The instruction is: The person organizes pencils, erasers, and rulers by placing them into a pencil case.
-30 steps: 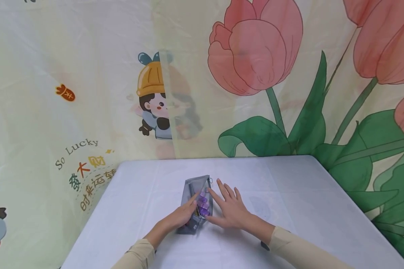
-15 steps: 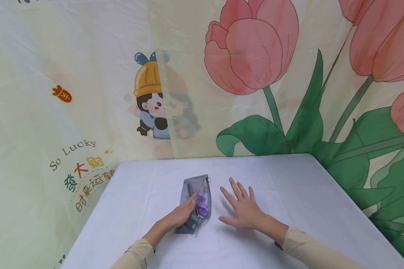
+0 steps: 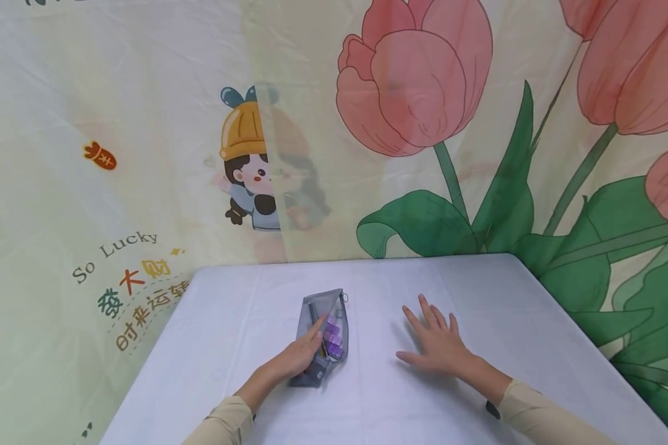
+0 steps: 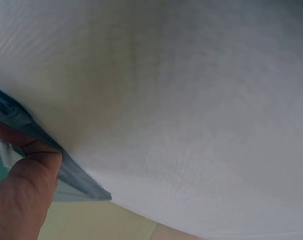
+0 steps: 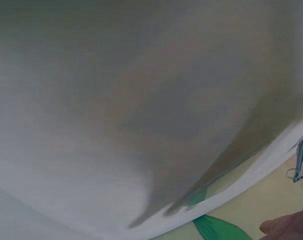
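A grey see-through zip pouch (image 3: 324, 303) lies on the table, its side gaping open. Purple pieces (image 3: 332, 339) show inside it, along with a dark pen-like stick (image 3: 313, 311). My left hand (image 3: 296, 358) grips the pouch by its left part, thumb laid over the top. In the left wrist view, thumb and finger (image 4: 34, 175) pinch the zip edge (image 4: 46, 137). Well to the right of the pouch, my right hand (image 3: 438, 347) hovers over the table with fingers spread, holding nothing. Only a fingertip of it (image 5: 284, 227) shows in the right wrist view.
A white cloth covers the table (image 3: 378, 402). Behind its back edge hangs a curtain (image 3: 312, 37) printed with tulips and a cartoon figure. A small ring (image 3: 345, 298) hangs from the pouch's far corner.
My right hand has drawn away from the pouch's open side and moved right across the table, fingers still spread. The left hand and the pouch have stayed nearly in place.
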`<state>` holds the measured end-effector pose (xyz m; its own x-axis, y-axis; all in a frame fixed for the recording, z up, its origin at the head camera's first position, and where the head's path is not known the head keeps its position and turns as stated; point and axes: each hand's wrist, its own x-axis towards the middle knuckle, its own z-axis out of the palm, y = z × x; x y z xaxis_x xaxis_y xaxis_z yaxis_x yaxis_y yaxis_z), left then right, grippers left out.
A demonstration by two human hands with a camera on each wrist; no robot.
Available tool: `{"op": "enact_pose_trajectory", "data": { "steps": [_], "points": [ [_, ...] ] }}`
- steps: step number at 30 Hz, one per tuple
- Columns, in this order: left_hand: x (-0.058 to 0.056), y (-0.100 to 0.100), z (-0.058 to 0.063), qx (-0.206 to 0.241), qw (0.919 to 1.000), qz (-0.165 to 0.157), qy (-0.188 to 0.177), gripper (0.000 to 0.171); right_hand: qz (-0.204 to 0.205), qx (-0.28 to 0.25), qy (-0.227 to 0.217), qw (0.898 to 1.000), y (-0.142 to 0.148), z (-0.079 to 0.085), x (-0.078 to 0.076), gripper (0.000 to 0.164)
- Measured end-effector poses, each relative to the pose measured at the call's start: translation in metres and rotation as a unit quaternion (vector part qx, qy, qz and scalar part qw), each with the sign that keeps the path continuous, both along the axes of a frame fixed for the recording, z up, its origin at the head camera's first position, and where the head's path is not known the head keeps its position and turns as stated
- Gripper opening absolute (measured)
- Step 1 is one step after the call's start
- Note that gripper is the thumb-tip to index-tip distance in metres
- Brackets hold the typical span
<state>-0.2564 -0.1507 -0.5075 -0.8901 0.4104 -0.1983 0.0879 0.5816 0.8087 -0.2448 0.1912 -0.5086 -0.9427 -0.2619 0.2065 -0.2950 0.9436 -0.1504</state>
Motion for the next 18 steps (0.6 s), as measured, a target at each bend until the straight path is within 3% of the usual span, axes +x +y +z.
{"op": "enact_pose_trajectory", "data": {
  "steps": [9, 14, 18],
  "points": [
    [-0.002, 0.003, -0.001, -0.025, 0.9995, 0.007, 0.021, 0.051, -0.045, -0.055, -0.053, 0.996, 0.033, 0.01, -0.005, 0.098],
    [-0.001, 0.004, -0.001, -0.03, 0.9993, 0.012, 0.02, 0.052, -0.055, -0.073, -0.106, 0.99, 0.038, 0.004, -0.009, 0.1],
    [0.0, 0.005, -0.001, -0.03, 0.9993, 0.01, 0.02, 0.052, -0.071, -0.081, -0.119, 0.987, 0.036, -0.003, -0.012, 0.103]
  ]
}}
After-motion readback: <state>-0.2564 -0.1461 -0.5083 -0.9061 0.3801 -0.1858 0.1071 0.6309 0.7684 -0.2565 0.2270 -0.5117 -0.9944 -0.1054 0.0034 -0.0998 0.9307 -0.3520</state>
